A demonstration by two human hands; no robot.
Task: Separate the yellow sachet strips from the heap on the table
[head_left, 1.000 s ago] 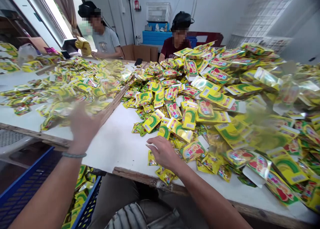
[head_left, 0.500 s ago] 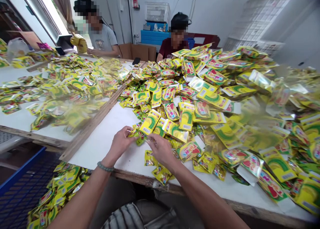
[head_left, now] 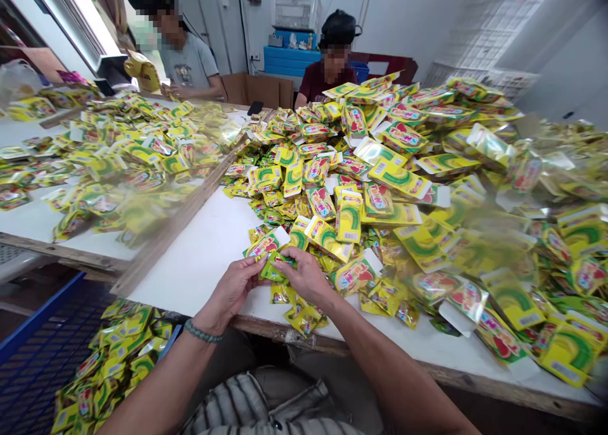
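Note:
At the table's near edge, my left hand [head_left: 237, 286], with a beaded bracelet on its wrist, is closed in a pinch on a small yellow-green sachet [head_left: 259, 258]. Close beside it, my right hand [head_left: 308, 274] pinches a small green sachet [head_left: 274, 268] between thumb and fingers. Just beyond the fingertips lies a yellow and green printed packet box [head_left: 266, 242] with a white flap, partly covered by my hands. Several loose yellow sachets [head_left: 304, 316] rest under my right wrist. A large heap of yellow packet boxes [head_left: 350, 216] rises beyond and to the right.
A wooden strip [head_left: 183, 214] divides the white tabletop [head_left: 190, 258]. More packets [head_left: 156, 147] are spread left of it. Below the edge, a blue crate [head_left: 42, 353] stands near piled yellow packets [head_left: 114, 365]. Two people [head_left: 187, 61] sit across the table; a phone [head_left: 255, 108] lies nearby.
My hands have come closer together, and both now pinch small sachets. A box showing its logo side with a white flap now lies beyond them, where a banana-printed side showed. The view has shifted slightly.

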